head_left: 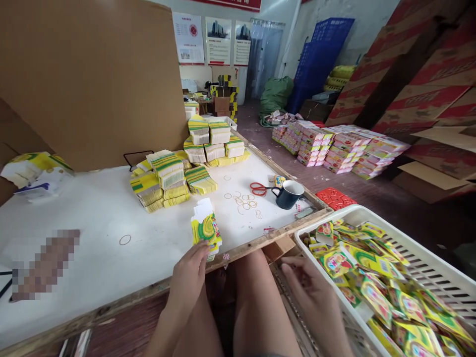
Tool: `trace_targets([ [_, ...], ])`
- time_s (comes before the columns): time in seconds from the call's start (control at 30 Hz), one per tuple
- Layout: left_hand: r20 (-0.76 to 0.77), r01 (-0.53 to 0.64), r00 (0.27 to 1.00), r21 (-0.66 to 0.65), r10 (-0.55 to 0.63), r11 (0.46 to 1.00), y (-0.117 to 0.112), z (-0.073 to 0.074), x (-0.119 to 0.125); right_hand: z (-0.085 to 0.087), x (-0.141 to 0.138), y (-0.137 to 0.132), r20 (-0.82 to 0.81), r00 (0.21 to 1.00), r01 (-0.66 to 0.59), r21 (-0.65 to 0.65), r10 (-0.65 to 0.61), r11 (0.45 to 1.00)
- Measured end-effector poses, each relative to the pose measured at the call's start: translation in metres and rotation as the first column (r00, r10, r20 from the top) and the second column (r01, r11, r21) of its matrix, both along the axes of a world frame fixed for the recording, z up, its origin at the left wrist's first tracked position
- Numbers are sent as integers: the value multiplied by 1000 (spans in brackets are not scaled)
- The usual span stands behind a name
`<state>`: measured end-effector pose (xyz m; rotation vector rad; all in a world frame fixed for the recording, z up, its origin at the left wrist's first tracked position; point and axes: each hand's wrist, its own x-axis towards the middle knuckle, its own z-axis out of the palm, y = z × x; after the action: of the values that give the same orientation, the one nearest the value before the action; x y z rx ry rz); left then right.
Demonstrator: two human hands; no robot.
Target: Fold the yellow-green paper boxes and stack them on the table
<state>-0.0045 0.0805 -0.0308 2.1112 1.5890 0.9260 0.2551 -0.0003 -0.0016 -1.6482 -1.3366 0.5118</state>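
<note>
My left hand (189,277) is closed round a small stack of yellow-green flat cartons (206,229), held upright at the front edge of the white table (92,218). My right hand (310,292) hovers beside the near rim of a white plastic basket (427,258), fingers slightly spread and nothing in them. The basket is full of yellow and green printed packets (386,292).
Bundled piles of flat cartons (174,178) sit mid-table, with loose rubber bands (245,201), red scissors (258,188) and a dark mug (289,194) to their right. Stacked pink boxes (334,146) and big cardboard boxes (420,84) stand on the floor at right.
</note>
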Motion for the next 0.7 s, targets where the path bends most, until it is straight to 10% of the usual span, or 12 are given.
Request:
trace_targets([
  [0.17, 20, 27, 999, 30, -28, 999, -11, 2, 1, -17, -63, 24, -303, 939, -194, -76, 163, 978],
  [0.47, 187, 65, 980, 43, -72, 997, -12, -11, -3, -22, -111, 93, -62, 984, -174, -113, 168, 978],
  [0.7, 459, -30, 888, -38, 45, 999, -22, -4, 0, -17, -113, 79, -180, 975, -141, -34, 132, 989],
])
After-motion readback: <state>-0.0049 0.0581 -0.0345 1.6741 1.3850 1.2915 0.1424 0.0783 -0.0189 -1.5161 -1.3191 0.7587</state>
